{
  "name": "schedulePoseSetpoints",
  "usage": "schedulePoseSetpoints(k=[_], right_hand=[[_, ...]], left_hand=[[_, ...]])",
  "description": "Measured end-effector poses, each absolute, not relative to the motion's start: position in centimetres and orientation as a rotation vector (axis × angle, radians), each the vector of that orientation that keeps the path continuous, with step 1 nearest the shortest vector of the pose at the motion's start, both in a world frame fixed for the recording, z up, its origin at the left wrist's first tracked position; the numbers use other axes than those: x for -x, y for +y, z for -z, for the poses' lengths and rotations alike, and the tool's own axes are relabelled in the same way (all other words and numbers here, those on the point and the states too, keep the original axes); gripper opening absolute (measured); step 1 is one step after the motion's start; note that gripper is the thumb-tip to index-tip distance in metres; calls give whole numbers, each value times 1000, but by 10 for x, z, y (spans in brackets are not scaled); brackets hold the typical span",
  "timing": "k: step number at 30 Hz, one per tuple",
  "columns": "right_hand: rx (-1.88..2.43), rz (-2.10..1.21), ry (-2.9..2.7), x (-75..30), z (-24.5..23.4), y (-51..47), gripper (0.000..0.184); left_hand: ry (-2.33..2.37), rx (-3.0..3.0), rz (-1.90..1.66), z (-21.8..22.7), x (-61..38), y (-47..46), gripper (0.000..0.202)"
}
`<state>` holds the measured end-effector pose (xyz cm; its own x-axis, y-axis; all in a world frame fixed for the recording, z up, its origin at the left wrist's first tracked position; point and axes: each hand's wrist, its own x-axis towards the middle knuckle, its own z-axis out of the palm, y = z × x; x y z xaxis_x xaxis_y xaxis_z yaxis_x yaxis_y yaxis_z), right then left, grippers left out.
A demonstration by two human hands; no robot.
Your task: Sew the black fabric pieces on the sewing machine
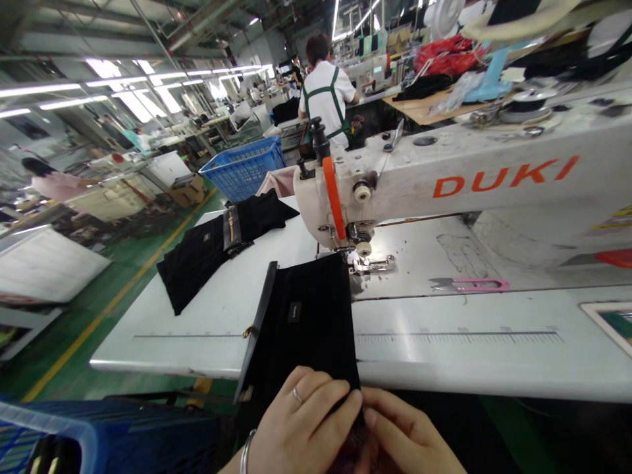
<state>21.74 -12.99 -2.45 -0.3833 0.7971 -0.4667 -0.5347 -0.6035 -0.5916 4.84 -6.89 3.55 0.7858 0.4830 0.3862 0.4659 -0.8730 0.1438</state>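
Observation:
A black fabric panel [316, 329] with a small label and a zipper strip [259, 309] along its left side runs from the sewing machine's needle area toward me, hanging over the table's front edge. My left hand [311, 415] is closed on the panel's near right edge, with a ring and a bracelet on it. Beside it, my right hand [405, 431] pinches the same edge, fingertips close to the left hand's. The machine's presser foot [358, 263] stands at the panel's far right corner. What lies under my fingers is partly hidden.
More black fabric pieces [222, 240] lie on the table's left. Pink-handled thread snips [469, 284] rest right of the needle, below the white machine arm [494, 178]. A blue crate [241, 168] stands behind; another blue basket [113, 434] is at lower left. A person [326, 92] sits ahead.

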Motion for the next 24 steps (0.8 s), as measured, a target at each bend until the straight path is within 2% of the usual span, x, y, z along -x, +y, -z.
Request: schedulePoseSetpoints(k=[3,6,11,15,19,24], right_hand=[[890,-2070,-381,-216,24,-128,55],[876,-2074,-346,-215,21,-126,55],[958,-2085,-501,-215,17,-122,61],[948,-2065,-570,-213,15,-119,65],[1028,-2064,-641,-212,12,-117,57],[1064,-2086,-651,-215,10,-119,54]], left_hand=[[849,-2846,-668,-39,-50,-68,22],[853,-2819,-674,-42,-51,-67,25],[813,-2894,-671,-42,-53,-68,20],[852,-2731,-740,-42,-47,-71,21],[759,-2711,-795,-38,-42,-73,18],[758,-2725,-693,-31,-44,-76,19]])
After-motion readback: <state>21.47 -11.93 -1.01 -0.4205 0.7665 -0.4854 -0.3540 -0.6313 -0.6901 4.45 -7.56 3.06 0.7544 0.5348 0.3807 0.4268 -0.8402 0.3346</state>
